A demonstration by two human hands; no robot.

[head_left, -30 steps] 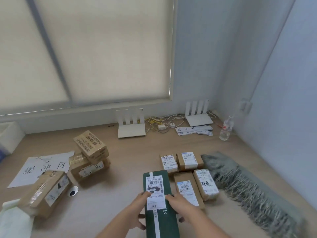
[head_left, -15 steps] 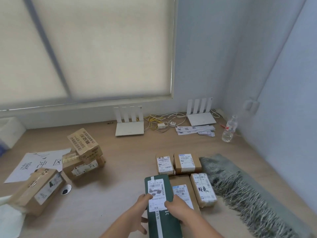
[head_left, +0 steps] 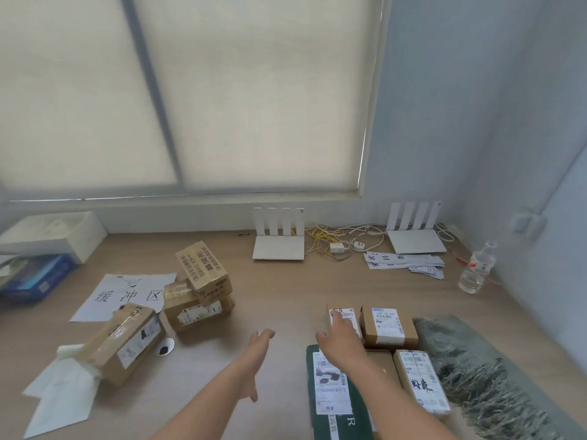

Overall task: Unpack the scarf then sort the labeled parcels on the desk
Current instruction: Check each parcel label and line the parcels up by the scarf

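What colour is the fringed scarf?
Grey-green scarf, clearest in the head view.

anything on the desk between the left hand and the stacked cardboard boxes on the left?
Head view: only bare wooden desk lies between the open left hand and the stacked brown cardboard boxes.

The wooden surface (head_left: pixel 279 300) carries a green parcel (head_left: pixel 359 417) beside small labeled cardboard parcels (head_left: pixel 387 325), a grey fringed scarf (head_left: pixel 476 369), stacked boxes (head_left: pixel 200 281), two white routers (head_left: pixel 279 246), cables (head_left: pixel 336 233), paper sheets (head_left: pixel 127 293) and a water bottle (head_left: pixel 476 268).
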